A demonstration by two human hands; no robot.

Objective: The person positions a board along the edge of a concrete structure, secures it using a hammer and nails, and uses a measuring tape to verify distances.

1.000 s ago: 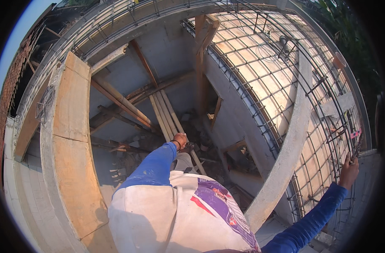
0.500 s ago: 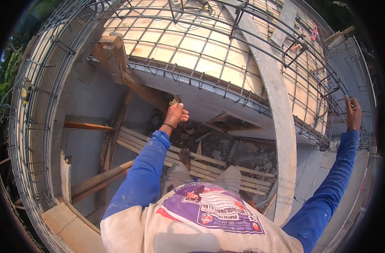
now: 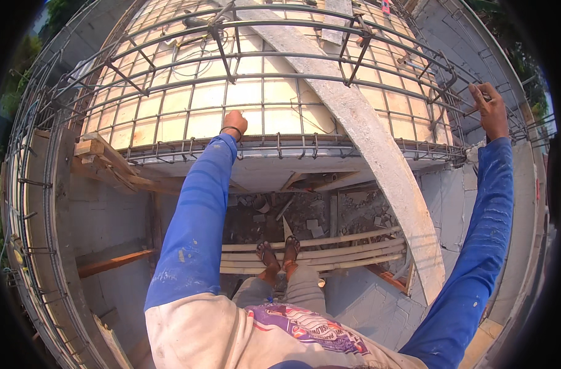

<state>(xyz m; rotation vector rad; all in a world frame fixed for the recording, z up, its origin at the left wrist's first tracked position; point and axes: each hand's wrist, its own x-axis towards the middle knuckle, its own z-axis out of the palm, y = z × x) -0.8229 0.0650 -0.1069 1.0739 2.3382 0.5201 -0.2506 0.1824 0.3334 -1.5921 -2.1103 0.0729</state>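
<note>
My left hand (image 3: 235, 122) is closed in a fist, its back toward me, in front of the steel mesh (image 3: 197, 106) over pale plywood (image 3: 280, 92). Whatever may be inside that fist is hidden. To the far right my right hand (image 3: 492, 112) is raised, fingers bent around a small dark thing I cannot make out. It is at the right end of the long rebar cage (image 3: 329, 79), which runs across above the mesh. From here I cannot tell whether this hand touches the bars.
My feet stand on bamboo poles (image 3: 348, 251) above a rubble-strewn floor (image 3: 305, 215). A rough grey plank (image 3: 379, 138) slopes from the deck down to the right. Timber pieces (image 3: 96, 150) jut out at left, beside a wall topped with rebar (image 3: 50, 227).
My view has turned and shifted. My left hand has risen from below the deck edge to in front of the mesh. My right hand stays raised at the right, by the cage.
</note>
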